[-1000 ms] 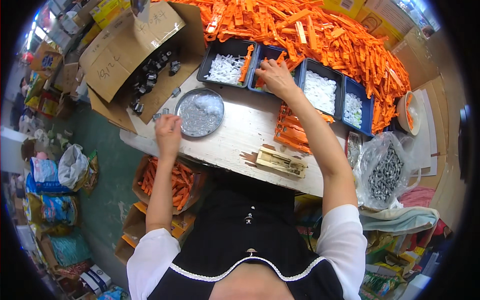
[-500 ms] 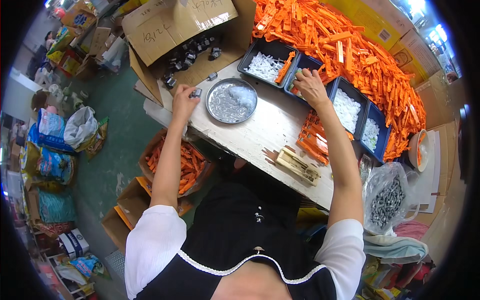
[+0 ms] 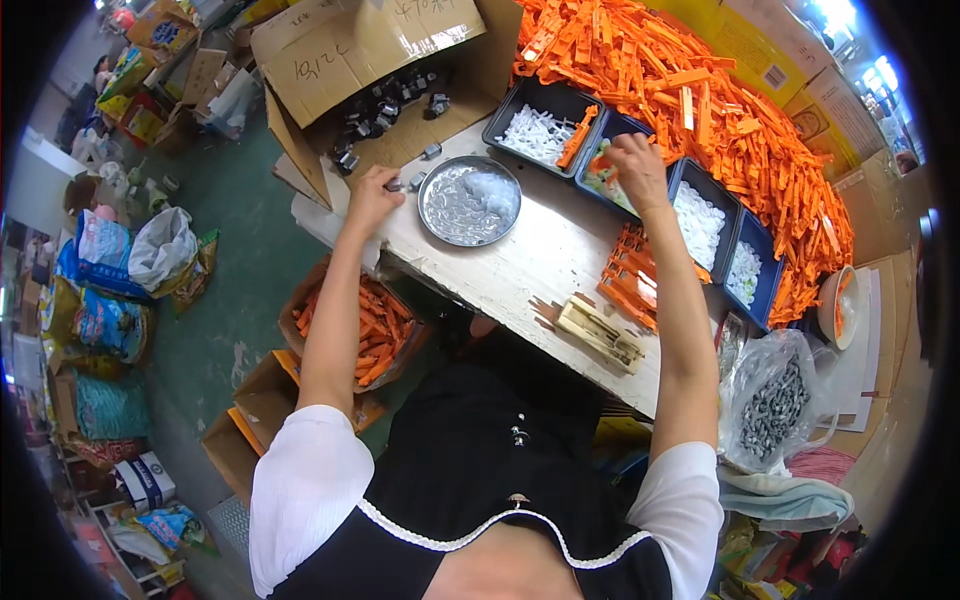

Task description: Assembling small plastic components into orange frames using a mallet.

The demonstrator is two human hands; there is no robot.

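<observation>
My left hand (image 3: 374,196) rests at the left corner of the wooden table (image 3: 545,265), its fingers pinched on a small grey part (image 3: 396,184). It is just left of a round metal dish (image 3: 468,201) holding clear bits. My right hand (image 3: 636,160) reaches down into the second dark tray (image 3: 607,178); its fingertips are hidden, so any grip cannot be made out. The first tray (image 3: 540,130) holds white pieces and one orange piece. Two more trays (image 3: 700,222) of white pieces run to the right.
A big heap of orange plastic pieces (image 3: 700,95) lies behind the trays. An open cardboard box (image 3: 390,105) with dark parts stands at the far left. Stacked orange pieces (image 3: 630,282), a wooden jig (image 3: 600,335) and a bag of grey parts (image 3: 770,405) lie nearer. A box of orange pieces (image 3: 370,325) sits under the table.
My left hand has moved from the table edge near the dish up to the corner by the cardboard box. My right hand stays over the trays. The view has swung.
</observation>
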